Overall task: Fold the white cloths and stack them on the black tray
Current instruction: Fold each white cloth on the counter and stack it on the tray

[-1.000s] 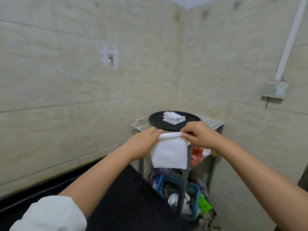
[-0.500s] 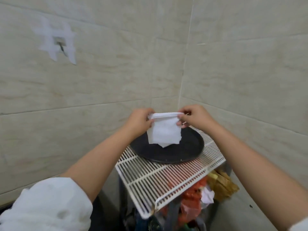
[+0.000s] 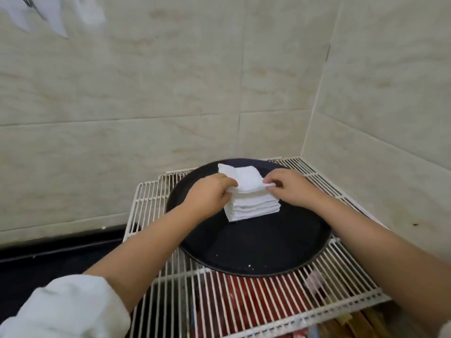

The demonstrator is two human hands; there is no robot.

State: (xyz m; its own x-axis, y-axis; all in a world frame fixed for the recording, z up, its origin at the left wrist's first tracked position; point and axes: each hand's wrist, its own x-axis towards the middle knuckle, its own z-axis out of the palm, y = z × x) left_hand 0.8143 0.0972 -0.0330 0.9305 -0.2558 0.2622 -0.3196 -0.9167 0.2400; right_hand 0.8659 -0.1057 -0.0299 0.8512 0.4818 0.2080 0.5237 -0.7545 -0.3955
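Folded white cloth (image 3: 246, 178): atop cloth stack (image 3: 251, 207) on black tray (image 3: 256, 250), between both hands; left hand (image 3: 210, 191) and right hand (image 3: 290, 189) each pinch closed on its near corners.

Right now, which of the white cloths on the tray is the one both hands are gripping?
The top cloth, pinched by the left hand and right hand. The folded cloths below lie untouched on the black tray.

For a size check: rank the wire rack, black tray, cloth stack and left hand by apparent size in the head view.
1. wire rack
2. black tray
3. cloth stack and left hand: look about alike, so unranked.
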